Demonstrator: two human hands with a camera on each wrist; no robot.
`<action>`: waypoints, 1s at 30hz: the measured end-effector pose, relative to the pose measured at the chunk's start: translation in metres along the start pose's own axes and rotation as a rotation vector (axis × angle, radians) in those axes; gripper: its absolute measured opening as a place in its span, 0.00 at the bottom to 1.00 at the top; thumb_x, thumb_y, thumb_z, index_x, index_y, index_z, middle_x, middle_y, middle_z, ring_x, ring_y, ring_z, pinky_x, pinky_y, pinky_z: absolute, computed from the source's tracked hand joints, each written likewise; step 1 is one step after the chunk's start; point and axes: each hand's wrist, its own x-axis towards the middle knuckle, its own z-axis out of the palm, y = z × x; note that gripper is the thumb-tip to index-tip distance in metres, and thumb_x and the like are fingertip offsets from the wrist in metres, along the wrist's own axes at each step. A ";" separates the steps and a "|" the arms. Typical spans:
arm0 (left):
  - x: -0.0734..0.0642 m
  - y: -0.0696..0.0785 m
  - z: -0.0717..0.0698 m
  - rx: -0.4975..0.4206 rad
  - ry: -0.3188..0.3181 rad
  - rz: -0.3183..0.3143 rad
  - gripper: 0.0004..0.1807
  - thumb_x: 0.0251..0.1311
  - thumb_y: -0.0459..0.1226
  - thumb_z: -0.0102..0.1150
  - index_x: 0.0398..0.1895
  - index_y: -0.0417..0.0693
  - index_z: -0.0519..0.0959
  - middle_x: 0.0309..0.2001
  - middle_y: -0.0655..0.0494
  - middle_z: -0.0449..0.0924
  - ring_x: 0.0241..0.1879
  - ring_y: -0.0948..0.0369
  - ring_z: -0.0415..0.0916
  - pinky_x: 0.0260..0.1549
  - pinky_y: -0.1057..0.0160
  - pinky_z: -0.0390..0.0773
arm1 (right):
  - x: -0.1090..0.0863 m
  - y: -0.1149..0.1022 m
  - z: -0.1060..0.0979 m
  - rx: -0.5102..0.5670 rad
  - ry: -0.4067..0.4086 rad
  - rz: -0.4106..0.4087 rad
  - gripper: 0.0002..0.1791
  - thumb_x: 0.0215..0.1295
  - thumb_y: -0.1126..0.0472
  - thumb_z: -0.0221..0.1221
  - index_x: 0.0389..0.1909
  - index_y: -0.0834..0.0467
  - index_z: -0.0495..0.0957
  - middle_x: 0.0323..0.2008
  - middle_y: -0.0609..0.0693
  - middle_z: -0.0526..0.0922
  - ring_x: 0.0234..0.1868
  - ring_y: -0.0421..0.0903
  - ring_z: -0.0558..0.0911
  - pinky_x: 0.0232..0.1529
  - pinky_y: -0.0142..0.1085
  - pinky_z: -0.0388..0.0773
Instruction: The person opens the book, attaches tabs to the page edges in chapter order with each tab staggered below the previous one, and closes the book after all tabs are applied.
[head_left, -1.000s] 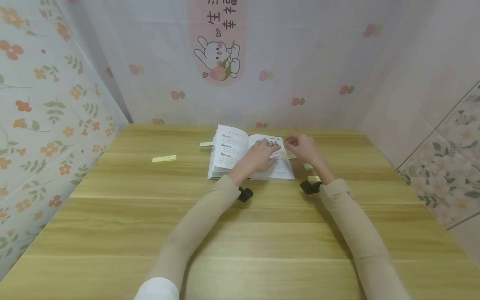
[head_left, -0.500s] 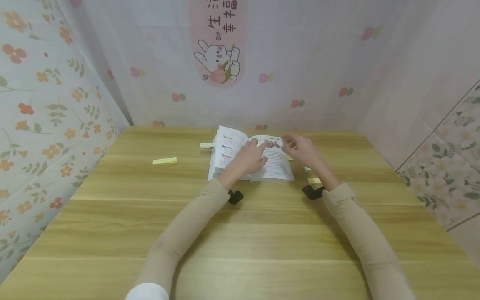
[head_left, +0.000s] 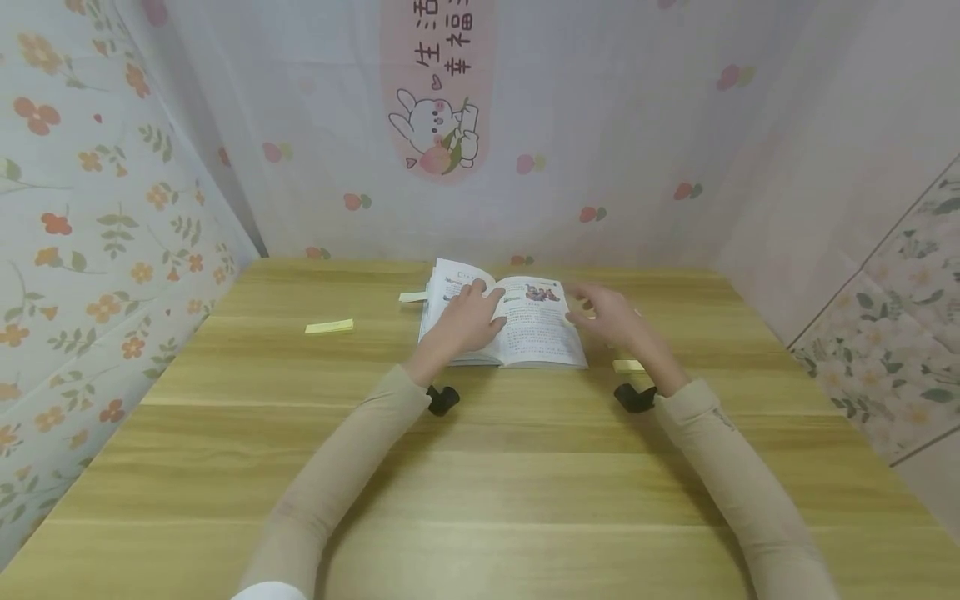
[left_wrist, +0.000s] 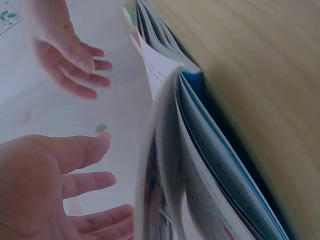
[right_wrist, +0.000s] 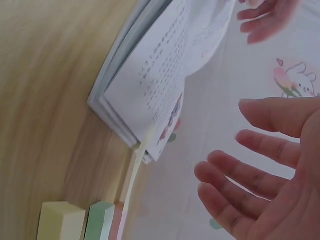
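An open book (head_left: 536, 333) with printed pages and a small colour picture lies toward the back of the table. My left hand (head_left: 467, 319) is over its left page, fingers extended. My right hand (head_left: 611, 317) hovers just past the right page's edge; in the right wrist view its fingers are spread, with nothing between them. A pale yellow sticky note strip (right_wrist: 134, 175) juts out from the right page's edge. From the left pages sticks another pale strip (head_left: 412, 297).
Right of the book stand a yellow sticky note pad (right_wrist: 62, 221), a green pad (right_wrist: 100, 220) and a pink one (right_wrist: 116, 220). A yellow strip pad (head_left: 329, 327) lies at the left of the wooden table (head_left: 480, 483). Printed curtains (head_left: 600, 125) enclose the back and sides.
My left hand has slid leftward from the right page to the left page, uncovering the picture. The right hand's fingers have spread apart beside the page edge.
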 end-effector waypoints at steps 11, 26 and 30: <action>-0.017 -0.017 0.000 -0.025 -0.017 -0.062 0.30 0.75 0.44 0.50 0.76 0.43 0.63 0.69 0.34 0.61 0.67 0.42 0.62 0.62 0.45 0.70 | -0.008 0.006 0.010 -0.066 -0.091 -0.094 0.30 0.72 0.63 0.59 0.69 0.71 0.66 0.67 0.70 0.70 0.62 0.69 0.74 0.64 0.61 0.69; -0.039 -0.042 -0.002 -0.042 -0.150 -0.046 0.31 0.73 0.43 0.51 0.74 0.39 0.64 0.64 0.30 0.63 0.59 0.42 0.62 0.57 0.45 0.72 | -0.022 0.016 0.021 -0.146 -0.149 -0.142 0.31 0.69 0.60 0.65 0.65 0.74 0.69 0.62 0.70 0.75 0.64 0.64 0.74 0.66 0.58 0.68; -0.044 -0.046 0.000 -0.036 -0.192 -0.049 0.30 0.74 0.44 0.51 0.73 0.39 0.64 0.65 0.28 0.62 0.63 0.40 0.62 0.63 0.42 0.69 | -0.024 0.016 0.023 -0.144 -0.156 -0.187 0.27 0.67 0.58 0.66 0.60 0.71 0.74 0.46 0.61 0.81 0.42 0.53 0.78 0.48 0.48 0.75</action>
